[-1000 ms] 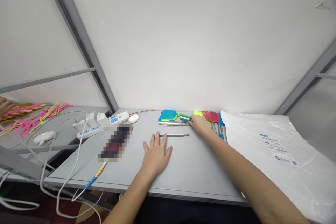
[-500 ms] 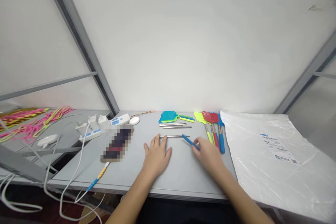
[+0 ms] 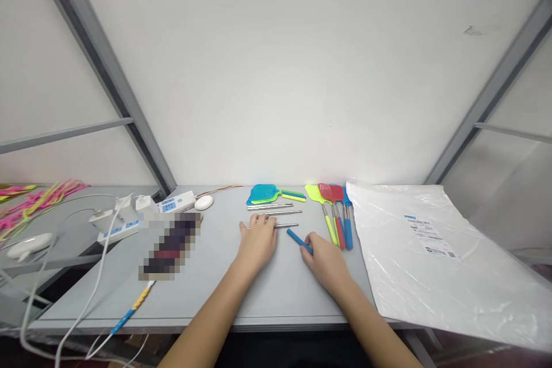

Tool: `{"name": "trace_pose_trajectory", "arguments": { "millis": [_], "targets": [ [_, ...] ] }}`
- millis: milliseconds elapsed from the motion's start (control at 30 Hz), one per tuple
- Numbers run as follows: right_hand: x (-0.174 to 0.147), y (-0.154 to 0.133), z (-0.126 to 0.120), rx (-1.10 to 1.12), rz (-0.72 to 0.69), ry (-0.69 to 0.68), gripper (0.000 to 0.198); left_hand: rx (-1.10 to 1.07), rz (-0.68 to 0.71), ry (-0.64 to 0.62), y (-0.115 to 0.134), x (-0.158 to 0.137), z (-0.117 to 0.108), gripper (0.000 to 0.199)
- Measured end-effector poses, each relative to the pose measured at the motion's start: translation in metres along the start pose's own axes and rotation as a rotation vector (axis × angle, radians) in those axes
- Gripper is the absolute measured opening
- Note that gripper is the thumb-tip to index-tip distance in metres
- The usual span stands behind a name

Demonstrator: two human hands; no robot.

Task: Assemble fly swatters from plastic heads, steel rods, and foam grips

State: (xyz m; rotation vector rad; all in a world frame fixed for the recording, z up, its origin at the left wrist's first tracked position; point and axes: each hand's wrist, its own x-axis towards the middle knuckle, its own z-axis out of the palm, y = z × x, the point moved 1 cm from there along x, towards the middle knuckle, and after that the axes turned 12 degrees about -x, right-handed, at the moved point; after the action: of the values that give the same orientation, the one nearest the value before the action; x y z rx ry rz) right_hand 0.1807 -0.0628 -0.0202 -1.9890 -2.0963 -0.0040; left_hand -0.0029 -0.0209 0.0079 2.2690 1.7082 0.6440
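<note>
My left hand (image 3: 257, 242) is closed over a thin metal rod (image 3: 288, 225) lying crosswise on the table, and the rod's right end sticks out past the thumb. Between the thumb and fingers of my right hand (image 3: 324, 259) is a blue handle sleeve (image 3: 296, 238), slanting toward the rod's right end without touching it. Behind the left hand lie more metal rods (image 3: 271, 207). Beyond those are flat blue and green fly swatter heads (image 3: 263, 193) with loose handle sleeves (image 3: 294, 195) beside them. To the right, several fly swatters with handles (image 3: 336, 215) lie together.
A large white plastic package (image 3: 401, 276) with a label covers the table's right side. On the left are a pixelated dark object (image 3: 172, 244), a power strip (image 3: 176, 202), a white oval device (image 3: 204, 202) and cables (image 3: 101, 264). Pink and yellow cords (image 3: 43, 204) lie farther left.
The view has shifted to the right. My left hand has gone from spread fingers on the table to closing over the rod. My right hand still holds the blue sleeve.
</note>
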Motion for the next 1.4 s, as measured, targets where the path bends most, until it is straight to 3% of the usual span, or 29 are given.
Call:
{"name": "trace_pose_trajectory", "arguments": {
  "millis": [200, 400, 600, 800, 1000, 1200, 1400],
  "targets": [
    [-0.007, 0.001, -0.001, -0.003, -0.001, 0.017, 0.01, -0.132, 0.098, -0.146, 0.001, 0.034, 0.005, 0.012],
    [-0.006, 0.001, 0.001, 0.02, 0.012, 0.021, 0.01, -0.36, 0.067, -0.174, -0.014, 0.037, 0.002, 0.016],
    [-0.007, 0.002, 0.001, 0.054, 0.003, 0.023, 0.01, -0.761, -0.002, -0.055, -0.021, 0.032, -0.006, 0.019],
    [-0.007, 0.006, 0.002, 0.084, 0.001, 0.009, 0.015, -1.38, -0.092, 0.114, -0.024, 0.037, -0.024, 0.025],
    [-0.009, 0.006, 0.002, 0.118, -0.052, 0.0, 0.016, -1.89, -0.274, 0.307, -0.032, 0.049, -0.019, 0.006],
    [-0.01, 0.003, 0.004, 0.125, -0.108, -0.004, 0.01, -2.091, -0.397, 0.409, -0.034, 0.051, -0.006, 0.014],
    [-0.01, 0.003, 0.003, 0.125, -0.127, -0.002, 0.009, -2.133, -0.384, 0.409, -0.032, 0.049, -0.002, 0.013]
  ]
}}
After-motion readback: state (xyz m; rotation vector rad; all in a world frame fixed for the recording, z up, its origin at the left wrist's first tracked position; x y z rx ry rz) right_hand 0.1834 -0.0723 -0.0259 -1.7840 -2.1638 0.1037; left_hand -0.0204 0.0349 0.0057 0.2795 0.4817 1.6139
